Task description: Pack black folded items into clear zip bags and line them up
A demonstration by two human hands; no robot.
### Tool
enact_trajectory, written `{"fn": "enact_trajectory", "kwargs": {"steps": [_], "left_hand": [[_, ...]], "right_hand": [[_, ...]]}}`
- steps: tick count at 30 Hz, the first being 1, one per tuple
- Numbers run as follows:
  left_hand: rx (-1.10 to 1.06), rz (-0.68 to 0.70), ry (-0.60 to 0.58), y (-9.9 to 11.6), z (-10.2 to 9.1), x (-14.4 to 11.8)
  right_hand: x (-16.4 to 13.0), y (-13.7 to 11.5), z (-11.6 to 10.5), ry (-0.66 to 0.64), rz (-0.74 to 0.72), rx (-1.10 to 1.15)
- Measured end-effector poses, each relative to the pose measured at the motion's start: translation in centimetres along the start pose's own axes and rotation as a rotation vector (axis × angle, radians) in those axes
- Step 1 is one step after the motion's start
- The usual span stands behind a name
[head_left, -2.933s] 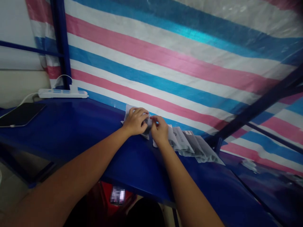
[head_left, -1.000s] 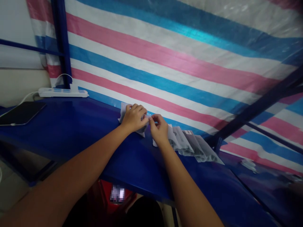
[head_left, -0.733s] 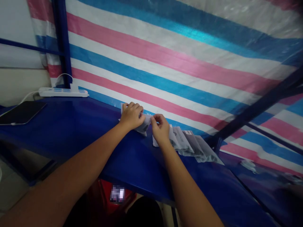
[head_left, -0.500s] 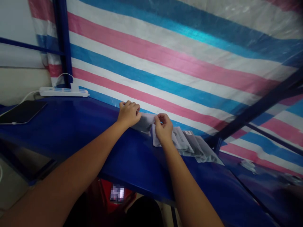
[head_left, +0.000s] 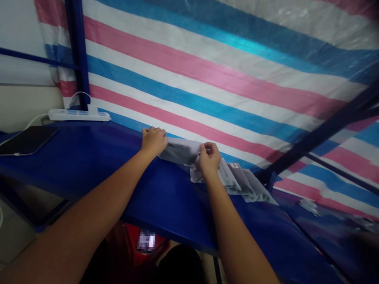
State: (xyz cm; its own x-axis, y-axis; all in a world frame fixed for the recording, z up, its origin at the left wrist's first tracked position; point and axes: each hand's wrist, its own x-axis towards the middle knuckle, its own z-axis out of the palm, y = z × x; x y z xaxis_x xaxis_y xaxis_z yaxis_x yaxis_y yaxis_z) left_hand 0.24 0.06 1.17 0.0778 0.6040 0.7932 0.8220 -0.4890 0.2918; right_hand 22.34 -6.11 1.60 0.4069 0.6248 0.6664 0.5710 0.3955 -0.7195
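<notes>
Left grip [head_left: 154, 142] closed over left end of bag [head_left: 181, 152]; right grip [head_left: 210, 158] pinching upper right corner. Bag likely light, limp, slippery; best held by top corners.

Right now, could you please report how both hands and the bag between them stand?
Left hand gripping one end of grey bag; right hand pinching the other. Row of similar bags partly behind right hand.

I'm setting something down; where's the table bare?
Bare: the table between the tablet and left hand; between the forearms; right of them, in front of the packet row. Crowded: the back, where the left hand and right hand hold a packet near the row's left end.
</notes>
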Motion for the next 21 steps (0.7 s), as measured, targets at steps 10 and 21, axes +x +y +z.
{"fn": "enact_trajectory", "kwargs": {"steps": [10, 21], "left_hand": [[-0.102, 0.056, -0.138, -0.8, 0.6, 0.0], [-0.578, -0.353, -0.005, -1.3, 4.3, -0.9]], "right_hand": [[0.3, 0.9, -0.1, 0.054, 0.049, -0.014], [0.5, 2.7, 0.4, 0.074, 0.159, 0.031]]}}
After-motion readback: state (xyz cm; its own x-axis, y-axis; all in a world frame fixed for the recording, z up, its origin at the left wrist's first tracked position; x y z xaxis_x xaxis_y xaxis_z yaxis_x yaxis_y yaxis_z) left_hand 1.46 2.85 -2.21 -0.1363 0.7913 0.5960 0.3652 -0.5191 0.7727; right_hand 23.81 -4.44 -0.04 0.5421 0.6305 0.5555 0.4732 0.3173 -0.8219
